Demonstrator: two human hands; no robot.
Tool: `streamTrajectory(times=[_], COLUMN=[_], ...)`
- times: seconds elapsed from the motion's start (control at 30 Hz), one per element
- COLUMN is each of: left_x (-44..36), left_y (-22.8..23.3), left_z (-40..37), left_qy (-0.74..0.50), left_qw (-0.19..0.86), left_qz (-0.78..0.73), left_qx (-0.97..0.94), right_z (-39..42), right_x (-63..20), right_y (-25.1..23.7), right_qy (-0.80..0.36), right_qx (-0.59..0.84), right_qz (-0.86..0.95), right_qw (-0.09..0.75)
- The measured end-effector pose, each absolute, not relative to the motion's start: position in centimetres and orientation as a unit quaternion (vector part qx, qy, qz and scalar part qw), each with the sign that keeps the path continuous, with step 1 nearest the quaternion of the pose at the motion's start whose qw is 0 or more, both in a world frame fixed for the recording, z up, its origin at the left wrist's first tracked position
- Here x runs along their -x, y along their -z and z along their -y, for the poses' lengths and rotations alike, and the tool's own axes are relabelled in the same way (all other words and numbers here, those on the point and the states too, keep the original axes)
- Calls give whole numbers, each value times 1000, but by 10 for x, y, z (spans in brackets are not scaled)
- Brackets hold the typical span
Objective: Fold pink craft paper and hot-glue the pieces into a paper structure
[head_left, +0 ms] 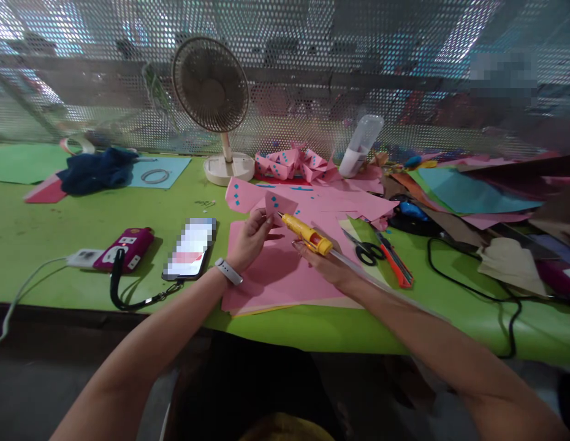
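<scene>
My left hand (255, 237) pinches a small pink paper piece (276, 203) marked with blue diamonds. In my right hand (322, 260) is a yellow glue gun (306, 233), its tip touching or very close to that paper; a clear glue stick (358, 269) sticks out of its rear. Both hands are over a stack of pink paper sheets (248, 294). Another blue-marked pink strip (241, 195) lies just behind my left hand. Black-handled scissors (368, 252) and an orange utility knife (399, 264) rest to the right of the sheets.
At the back stand a white fan (228, 168), folded pink paper shapes (294, 162) and a clear bottle (362, 144). On the left are a phone (190, 248), a magenta power strip (129, 248) and dark blue cloth (96, 171). Coloured paper (478, 190) and a black cable (469, 288) lie right.
</scene>
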State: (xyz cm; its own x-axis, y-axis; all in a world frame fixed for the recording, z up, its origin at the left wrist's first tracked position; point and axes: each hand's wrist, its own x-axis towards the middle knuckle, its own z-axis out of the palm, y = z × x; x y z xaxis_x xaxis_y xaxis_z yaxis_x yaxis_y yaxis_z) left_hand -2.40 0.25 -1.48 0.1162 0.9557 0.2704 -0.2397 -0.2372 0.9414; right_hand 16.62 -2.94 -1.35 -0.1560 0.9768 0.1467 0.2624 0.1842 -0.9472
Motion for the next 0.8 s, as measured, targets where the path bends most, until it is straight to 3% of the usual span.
streamTrajectory(times=[0.8], left_x=[24], left_y=[17], left_z=[-3], left_qy=[-584], left_qw=[513], left_qz=[-332], left_qx=[-534], right_z=[28], right_x=[-166], right_y=[13], right_qy=[-403], right_qx=[473], right_qz=[639], right_qw=[454])
